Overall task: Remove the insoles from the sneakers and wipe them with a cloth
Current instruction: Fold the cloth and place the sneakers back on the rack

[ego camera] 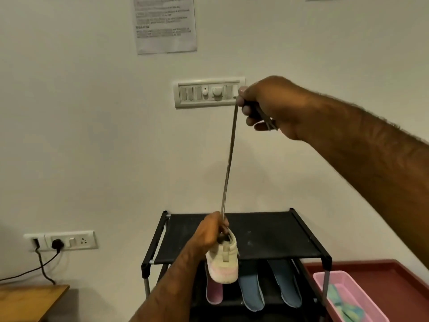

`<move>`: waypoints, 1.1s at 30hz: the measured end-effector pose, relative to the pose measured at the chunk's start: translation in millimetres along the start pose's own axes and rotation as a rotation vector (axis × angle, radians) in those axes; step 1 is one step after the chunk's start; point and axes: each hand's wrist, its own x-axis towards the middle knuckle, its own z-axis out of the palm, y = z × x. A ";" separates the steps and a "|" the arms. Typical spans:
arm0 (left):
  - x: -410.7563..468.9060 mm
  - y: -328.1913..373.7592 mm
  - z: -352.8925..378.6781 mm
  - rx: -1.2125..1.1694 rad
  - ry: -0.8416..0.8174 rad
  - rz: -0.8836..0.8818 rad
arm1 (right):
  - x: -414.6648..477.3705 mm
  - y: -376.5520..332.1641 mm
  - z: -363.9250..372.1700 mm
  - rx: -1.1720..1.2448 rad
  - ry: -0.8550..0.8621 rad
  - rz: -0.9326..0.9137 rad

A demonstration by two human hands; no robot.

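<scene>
Sneaker (224,263), small, judged light and soft-sided, best taken at the collar: so gripped by the left hand (209,233), fingers curled, above the shoe rack (255,228), its taut strip (228,159) pinched by the raised right hand (267,105).

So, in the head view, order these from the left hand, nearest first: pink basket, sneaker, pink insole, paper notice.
1. sneaker, held in the left hand.
2. pink insole, just below.
3. pink basket, lower right.
4. paper notice, high on wall.

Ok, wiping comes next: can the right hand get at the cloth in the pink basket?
Probably not yet: the right hand grips the lace high up, though the cloth lies uncovered in the basket.
</scene>
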 end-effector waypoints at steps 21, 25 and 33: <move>18.8 -29.0 -21.6 0.099 -0.120 -0.015 | 6.6 74.8 52.8 -0.113 -0.179 0.003; 16.4 -24.5 -24.2 0.221 -0.179 -0.023 | 5.2 98.8 64.6 -0.175 -0.237 0.087; 16.7 -18.2 -20.9 0.318 -0.186 -0.014 | 2.2 175.0 105.0 -0.623 -0.478 0.247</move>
